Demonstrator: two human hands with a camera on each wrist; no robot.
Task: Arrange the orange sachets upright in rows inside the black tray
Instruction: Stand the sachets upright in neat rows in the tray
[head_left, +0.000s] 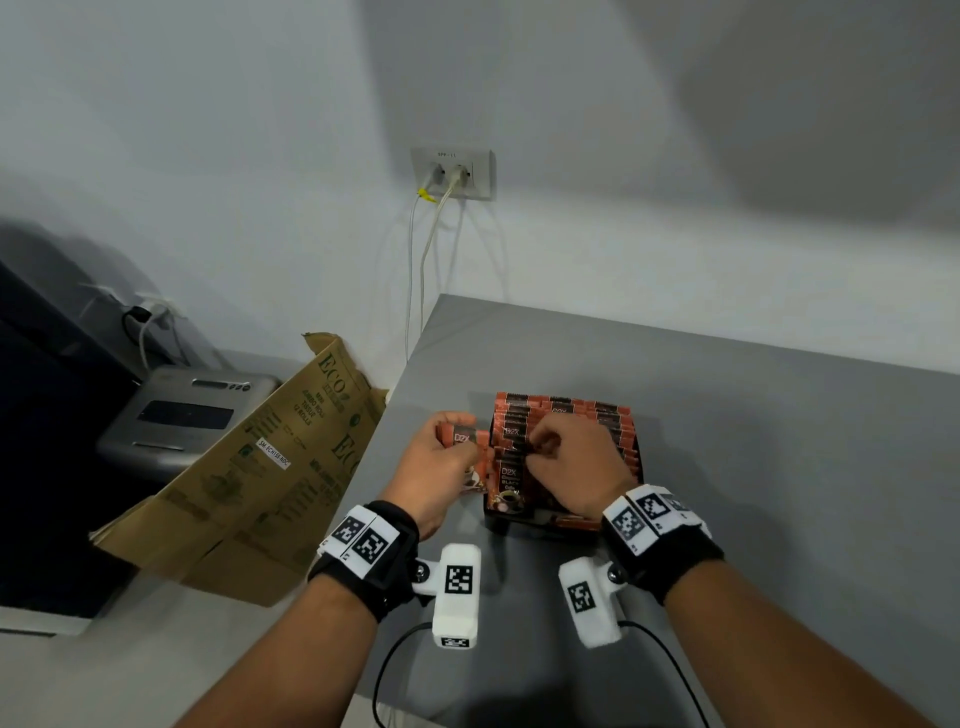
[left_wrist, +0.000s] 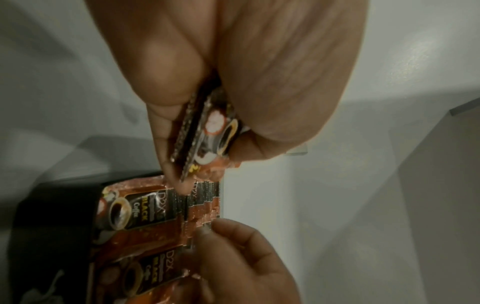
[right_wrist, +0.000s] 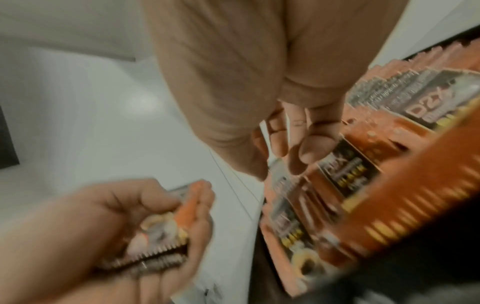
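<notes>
A grey tabletop (head_left: 727, 415) meets a white wall. Near its left edge sits a black tray (head_left: 640, 470) packed with rows of upright orange sachets (head_left: 561, 410), long axes vertical. The left hand (head_left: 434, 467) grips a small stack of sachets (head_left: 462, 434) just left of the tray. The right hand (head_left: 571, 462), fingers curled, pinches sachet tops inside the tray. A cardboard box (head_left: 270, 467) leans beside the table.
</notes>
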